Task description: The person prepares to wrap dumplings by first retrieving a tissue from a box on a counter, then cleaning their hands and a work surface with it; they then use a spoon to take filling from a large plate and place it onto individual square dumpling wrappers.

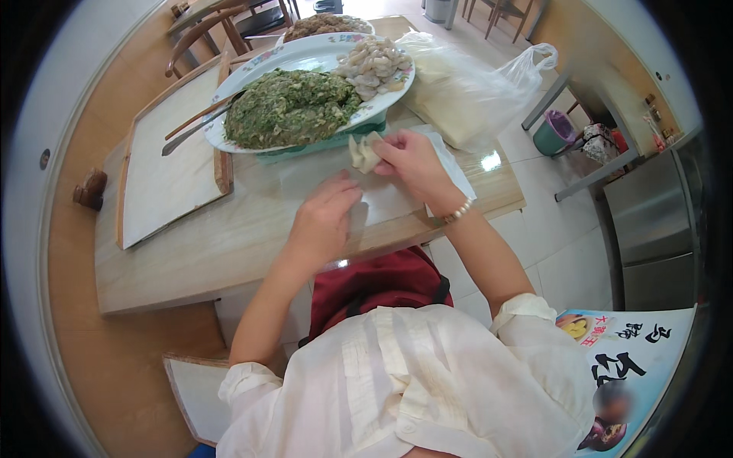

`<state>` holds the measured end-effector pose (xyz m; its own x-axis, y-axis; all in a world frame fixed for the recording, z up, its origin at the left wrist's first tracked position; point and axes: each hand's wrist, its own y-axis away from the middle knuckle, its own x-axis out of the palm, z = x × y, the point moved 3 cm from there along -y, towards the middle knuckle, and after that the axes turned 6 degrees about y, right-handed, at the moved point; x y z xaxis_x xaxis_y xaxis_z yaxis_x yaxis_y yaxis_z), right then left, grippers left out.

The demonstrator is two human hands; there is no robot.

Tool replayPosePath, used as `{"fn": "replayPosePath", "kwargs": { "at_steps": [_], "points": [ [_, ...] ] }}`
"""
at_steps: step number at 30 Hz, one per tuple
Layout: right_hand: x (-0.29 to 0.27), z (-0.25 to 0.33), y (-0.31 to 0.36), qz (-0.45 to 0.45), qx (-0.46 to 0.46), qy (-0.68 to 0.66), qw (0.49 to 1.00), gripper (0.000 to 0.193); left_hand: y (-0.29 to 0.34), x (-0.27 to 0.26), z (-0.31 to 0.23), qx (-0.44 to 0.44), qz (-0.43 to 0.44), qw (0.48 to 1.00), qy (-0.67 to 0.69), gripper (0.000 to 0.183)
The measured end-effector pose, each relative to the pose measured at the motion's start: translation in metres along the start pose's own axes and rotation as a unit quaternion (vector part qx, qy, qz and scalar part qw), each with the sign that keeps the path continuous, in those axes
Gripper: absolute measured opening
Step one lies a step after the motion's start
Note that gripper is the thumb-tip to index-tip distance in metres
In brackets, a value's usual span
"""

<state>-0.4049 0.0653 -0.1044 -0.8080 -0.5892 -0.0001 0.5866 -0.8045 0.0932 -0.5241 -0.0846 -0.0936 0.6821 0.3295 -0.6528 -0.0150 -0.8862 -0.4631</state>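
My right hand (416, 162) pinches a pale folded wonton (364, 153) between thumb and fingers, just above the table in front of the platter. My left hand (321, 216) is lower and to the left, apart from the wonton, its loosely stretched fingers close to the tabletop and holding nothing. Beyond both hands a large oval platter (259, 59) rests on a green support (305, 151). It carries a mound of chopped green filling (294, 107) and a heap of peeled shrimp (372, 63). A wooden-handled utensil (200, 114) and a flat metal one lean in the filling.
To the left lies a white board with a wooden frame (172, 153). A clear plastic bag (477, 91) with pale contents sits at the right, beside a white sheet (450, 164) under my right wrist. Behind the platter stands a bowl of brown food (326, 27). The table's front edge (366, 244) is near me.
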Motion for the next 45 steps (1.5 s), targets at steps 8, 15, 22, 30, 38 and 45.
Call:
{"fn": "replayPosePath", "kwargs": {
  "at_steps": [8, 15, 22, 30, 38, 45],
  "points": [
    [-0.011, 0.012, 0.023, -0.065, -0.166, 0.217, 0.96, 0.019, 0.038, -0.03, 0.012, -0.061, -0.06, 0.995, -0.05, 0.03],
    [-0.05, -0.005, 0.085, -0.079, -0.291, 0.532, 0.791, 0.039, 0.022, -0.009, -0.014, 0.004, 0.059, 0.994, -0.087, 0.028],
    [-0.06, -0.01, 0.079, -0.007, -0.269, 0.623, 0.735, 0.055, 0.022, -0.016, -0.005, -0.063, 0.061, 0.992, -0.087, 0.035],
    [-0.035, 0.015, 0.004, -0.047, -0.281, 0.46, 0.841, 0.052, 0.011, -0.063, 0.083, -0.354, -0.254, 0.889, 0.141, 0.028],
    [-0.021, 0.007, -0.051, -0.012, -0.262, 0.489, 0.832, 0.027, 0.017, -0.055, 0.136, -0.31, -0.282, 0.882, 0.214, 0.044],
    [-0.023, -0.006, -0.066, -0.03, -0.276, 0.476, 0.834, 0.023, 0.006, -0.058, 0.107, -0.273, -0.194, 0.942, -0.005, 0.052]
  ]
}}
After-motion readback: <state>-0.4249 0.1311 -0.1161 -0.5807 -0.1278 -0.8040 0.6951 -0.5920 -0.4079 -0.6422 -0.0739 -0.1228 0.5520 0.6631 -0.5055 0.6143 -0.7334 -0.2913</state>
